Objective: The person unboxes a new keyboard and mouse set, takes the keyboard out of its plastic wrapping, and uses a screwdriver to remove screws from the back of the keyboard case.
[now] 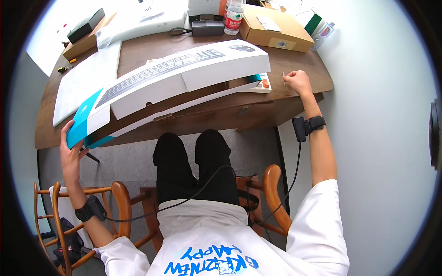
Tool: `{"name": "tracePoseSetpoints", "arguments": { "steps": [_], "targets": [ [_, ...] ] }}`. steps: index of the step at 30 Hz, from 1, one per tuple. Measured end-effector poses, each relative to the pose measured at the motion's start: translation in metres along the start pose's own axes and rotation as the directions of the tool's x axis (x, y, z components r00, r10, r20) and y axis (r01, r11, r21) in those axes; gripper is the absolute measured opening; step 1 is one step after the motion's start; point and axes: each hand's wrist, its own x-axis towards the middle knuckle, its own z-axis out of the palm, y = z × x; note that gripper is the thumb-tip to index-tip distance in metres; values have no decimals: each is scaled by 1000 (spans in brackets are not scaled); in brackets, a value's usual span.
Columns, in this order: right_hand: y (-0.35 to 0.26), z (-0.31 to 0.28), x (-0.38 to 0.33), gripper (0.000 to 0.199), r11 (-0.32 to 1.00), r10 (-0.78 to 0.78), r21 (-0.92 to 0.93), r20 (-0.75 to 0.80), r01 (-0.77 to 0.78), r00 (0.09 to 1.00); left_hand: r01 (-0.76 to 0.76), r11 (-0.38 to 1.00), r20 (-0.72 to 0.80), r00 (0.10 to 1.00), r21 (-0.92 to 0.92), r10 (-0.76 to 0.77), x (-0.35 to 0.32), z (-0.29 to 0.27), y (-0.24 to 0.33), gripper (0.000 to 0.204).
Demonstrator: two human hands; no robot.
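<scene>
A long white and blue keyboard box (165,76), printed with a keyboard and a mouse, slants across the table's front edge. Its near long side gapes, showing brown cardboard inside. My left hand (71,154) grips the box's blue left end, thumb and fingers around the corner. Past the box's right end, my right hand (298,82) is closed in a pinch over the table. A short, thin, pale piece (283,79) sticks out of its fingertips, too small to name. Part of a white keyboard (262,84) with orange keys shows from under the box's right end; the rest is hidden.
On the brown table (304,64), a cardboard carton (276,30) stands at the back right beside a water bottle (234,17) and a dark grey block (207,27). White foam sheeting (87,78) and a yellow-black screwdriver (64,69) lie left. Cables cross my lap.
</scene>
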Motion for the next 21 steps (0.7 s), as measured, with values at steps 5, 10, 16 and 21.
{"name": "tracePoseSetpoints", "arguments": {
  "steps": [5, 10, 16, 21],
  "targets": [
    [-1, 18, -5, 25, 1000, -4, 17, -46, 4, 999, 8, 1000, -6, 1000, -29, -8, -3, 6, 9, 64],
    [-38, 13, -49, 43, 855, -358, 316, -213, 411, 909, -26, 1000, 1, 1000, -3, 26, -6, 1, 9, 63],
    [-116, 15, -100, 72, 522, -526, 781, -23, 344, 850, -70, 997, 69, 995, 18, 69, -5, -3, -6, 76],
    [-124, 22, -116, 68, 675, -499, 555, -142, 486, 855, -252, 966, -74, 964, 61, 257, -3, 0, -15, 77]
  ]
}}
